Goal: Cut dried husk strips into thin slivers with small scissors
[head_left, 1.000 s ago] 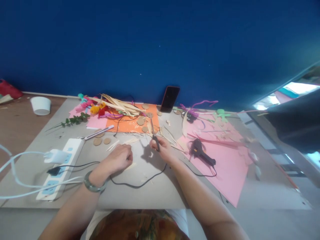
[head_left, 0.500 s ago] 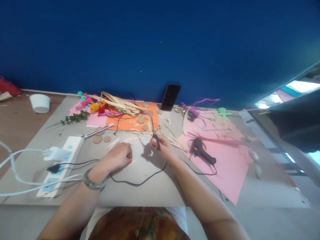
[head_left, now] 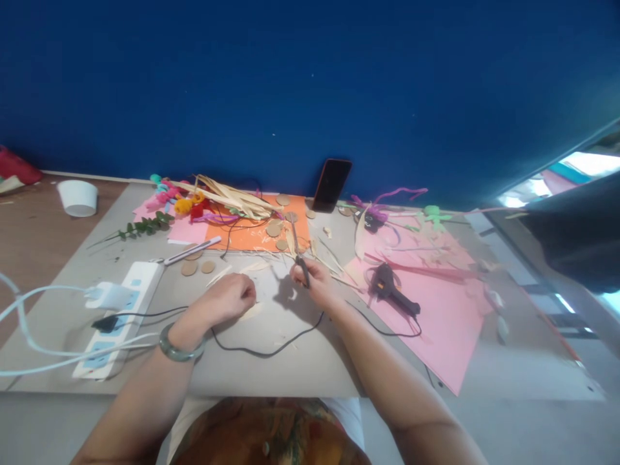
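My right hand (head_left: 314, 283) is closed around the dark handle of a pair of scissors (head_left: 298, 248), whose blades point away toward the orange sheet (head_left: 242, 240). My left hand (head_left: 231, 297) rests low over the grey board with its fingers curled in; what they hold, if anything, is hidden. A pale scrap of dried husk (head_left: 249, 312) lies just under its fingers. Beyond it are more pale strips (head_left: 221, 276) on the board. A bundle of dried husk strips (head_left: 237, 199) lies across the orange sheet, near several round wooden discs (head_left: 274, 228).
A black glue gun (head_left: 394, 290) lies on pink paper (head_left: 445, 336) at the right. At the left are a white power strip (head_left: 140, 284) with cables, a utility knife (head_left: 194, 250) and a green sprig (head_left: 145, 226). A phone (head_left: 332, 185) leans against the blue wall. A white cup (head_left: 78, 197) stands far left.
My left hand has shifted very slightly, its fingers still curled. My right hand keeps the scissors in almost the same place. The view has tilted a little.
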Tool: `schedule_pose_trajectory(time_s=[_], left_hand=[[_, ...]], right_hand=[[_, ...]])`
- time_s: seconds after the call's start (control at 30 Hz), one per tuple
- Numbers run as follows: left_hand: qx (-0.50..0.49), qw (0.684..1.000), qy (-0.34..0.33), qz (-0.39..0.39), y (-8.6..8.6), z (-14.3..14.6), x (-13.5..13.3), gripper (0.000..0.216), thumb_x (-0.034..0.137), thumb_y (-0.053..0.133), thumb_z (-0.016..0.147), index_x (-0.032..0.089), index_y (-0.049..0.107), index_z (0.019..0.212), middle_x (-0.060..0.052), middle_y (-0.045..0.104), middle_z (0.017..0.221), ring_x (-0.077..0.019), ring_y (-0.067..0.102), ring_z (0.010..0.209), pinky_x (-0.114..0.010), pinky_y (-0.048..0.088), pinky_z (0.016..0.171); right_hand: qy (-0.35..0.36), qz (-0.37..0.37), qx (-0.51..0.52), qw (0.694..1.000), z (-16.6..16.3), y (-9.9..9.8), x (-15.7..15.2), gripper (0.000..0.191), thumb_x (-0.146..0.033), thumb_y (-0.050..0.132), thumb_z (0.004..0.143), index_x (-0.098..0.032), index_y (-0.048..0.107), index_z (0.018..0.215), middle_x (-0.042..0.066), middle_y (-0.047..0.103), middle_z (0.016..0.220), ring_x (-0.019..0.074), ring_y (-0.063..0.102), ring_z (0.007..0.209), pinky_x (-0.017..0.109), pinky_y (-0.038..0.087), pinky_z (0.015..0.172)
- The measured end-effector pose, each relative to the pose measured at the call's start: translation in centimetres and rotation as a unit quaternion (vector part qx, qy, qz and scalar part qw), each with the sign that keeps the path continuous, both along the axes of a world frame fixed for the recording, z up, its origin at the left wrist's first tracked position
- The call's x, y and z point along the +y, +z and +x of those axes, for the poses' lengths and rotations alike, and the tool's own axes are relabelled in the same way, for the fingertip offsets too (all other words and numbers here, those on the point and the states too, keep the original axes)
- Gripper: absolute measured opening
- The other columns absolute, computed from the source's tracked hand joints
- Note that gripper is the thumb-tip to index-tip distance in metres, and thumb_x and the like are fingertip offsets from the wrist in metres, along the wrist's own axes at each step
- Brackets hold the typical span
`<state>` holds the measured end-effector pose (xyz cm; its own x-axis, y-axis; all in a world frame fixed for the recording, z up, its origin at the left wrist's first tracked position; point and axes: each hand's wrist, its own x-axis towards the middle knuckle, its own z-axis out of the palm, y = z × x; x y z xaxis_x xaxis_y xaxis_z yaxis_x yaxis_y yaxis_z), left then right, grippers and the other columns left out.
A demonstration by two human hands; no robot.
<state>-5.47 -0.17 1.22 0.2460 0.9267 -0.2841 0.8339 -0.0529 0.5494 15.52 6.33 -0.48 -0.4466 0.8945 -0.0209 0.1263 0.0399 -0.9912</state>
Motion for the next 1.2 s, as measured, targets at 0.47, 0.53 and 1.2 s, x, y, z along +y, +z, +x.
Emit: schedule_pose_trajectory(time_s=[0.47,0.53,1.2], left_hand=[[-0.001,0.999,0.035,-0.033,0.25,-0.18,0.20,0.012,0.019,0.053,0.065,0.020,0.064,0.070,-0.001,0.065,0.066,-0.0165,0.057,0.063,-0.026,0.035,0.056],[0.003,0.999,0.044,-0.021,0.23,-0.22,0.23,0.014,0.018,0.051,0.066,0.020,0.064,0.070,-0.001,0.066,0.067,-0.0166,0.057,0.064,-0.026,0.036,0.057],[0.056,0.998,0.021,0.001,-0.49,-0.49,0.17,0.019,0.015,0.049,0.066,0.021,0.066,0.071,-0.004,0.065,0.071,-0.0182,0.057,0.067,-0.027,0.035,0.058]], right_hand=[[-0.004,0.000,0.028,1.000,0.00,-0.54,0.11,0.029,-0.035,0.057,0.076,-0.017,0.049,0.056,-0.004,0.047,0.054,0.0087,0.039,0.052,0.023,0.030,0.050],[-0.007,-0.005,0.029,1.000,-0.05,-0.56,0.07,0.028,-0.035,0.057,0.076,-0.017,0.049,0.056,-0.004,0.047,0.054,0.0086,0.039,0.052,0.023,0.030,0.050],[0.005,0.004,0.023,1.000,0.00,-0.15,0.06,0.030,-0.037,0.056,0.077,-0.017,0.050,0.056,-0.003,0.046,0.054,0.0089,0.039,0.052,0.023,0.030,0.050]])
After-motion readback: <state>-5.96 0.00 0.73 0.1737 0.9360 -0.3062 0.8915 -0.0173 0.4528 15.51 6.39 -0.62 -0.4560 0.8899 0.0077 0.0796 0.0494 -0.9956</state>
